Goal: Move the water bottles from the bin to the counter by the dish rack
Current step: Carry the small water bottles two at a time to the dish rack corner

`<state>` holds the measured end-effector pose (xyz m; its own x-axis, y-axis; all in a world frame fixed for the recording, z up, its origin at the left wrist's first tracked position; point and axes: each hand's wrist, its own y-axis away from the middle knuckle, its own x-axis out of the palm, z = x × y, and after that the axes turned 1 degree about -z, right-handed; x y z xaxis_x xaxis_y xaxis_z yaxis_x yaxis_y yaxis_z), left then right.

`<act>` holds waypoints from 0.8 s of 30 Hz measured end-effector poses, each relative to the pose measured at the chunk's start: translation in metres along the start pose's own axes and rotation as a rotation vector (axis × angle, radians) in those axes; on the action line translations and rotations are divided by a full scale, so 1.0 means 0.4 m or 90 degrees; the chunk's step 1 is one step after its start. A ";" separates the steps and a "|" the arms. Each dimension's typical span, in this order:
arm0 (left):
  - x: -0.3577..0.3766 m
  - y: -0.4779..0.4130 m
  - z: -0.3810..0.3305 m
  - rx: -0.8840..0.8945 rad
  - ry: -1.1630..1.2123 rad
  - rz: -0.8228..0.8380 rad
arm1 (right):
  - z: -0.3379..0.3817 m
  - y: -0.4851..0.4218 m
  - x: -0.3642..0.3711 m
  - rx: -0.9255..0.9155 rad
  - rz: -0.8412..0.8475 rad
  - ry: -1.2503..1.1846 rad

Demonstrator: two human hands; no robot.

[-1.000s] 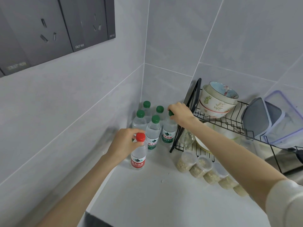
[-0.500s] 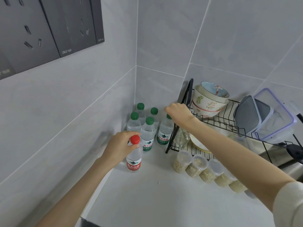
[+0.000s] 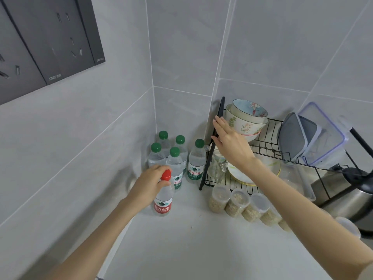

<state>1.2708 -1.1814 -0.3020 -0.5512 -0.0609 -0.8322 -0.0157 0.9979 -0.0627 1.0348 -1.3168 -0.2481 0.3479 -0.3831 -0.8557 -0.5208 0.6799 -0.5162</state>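
On the counter (image 3: 181, 249), left hand (image 3: 148, 185) grip round red-capped bottle (image 3: 163, 201), right hand (image 3: 232, 144) spread wide by dish rack (image 3: 204, 174).

One head-worn wide view looks forward and down, close over the counter (image 3: 191, 249) corner.

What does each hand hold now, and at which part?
The left hand grips the red-capped bottle at its neck, just under the cap. The right hand is open and holds nothing.
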 end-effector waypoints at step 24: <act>0.097 -0.218 -0.159 0.036 -0.052 0.007 | -0.045 0.013 0.002 -0.042 -0.012 -0.081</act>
<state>1.1977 -1.2696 -0.2937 -0.4813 -0.0546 -0.8749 0.0382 0.9958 -0.0831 1.0185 -1.3249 -0.2520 0.4516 -0.3108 -0.8364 -0.5618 0.6291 -0.5371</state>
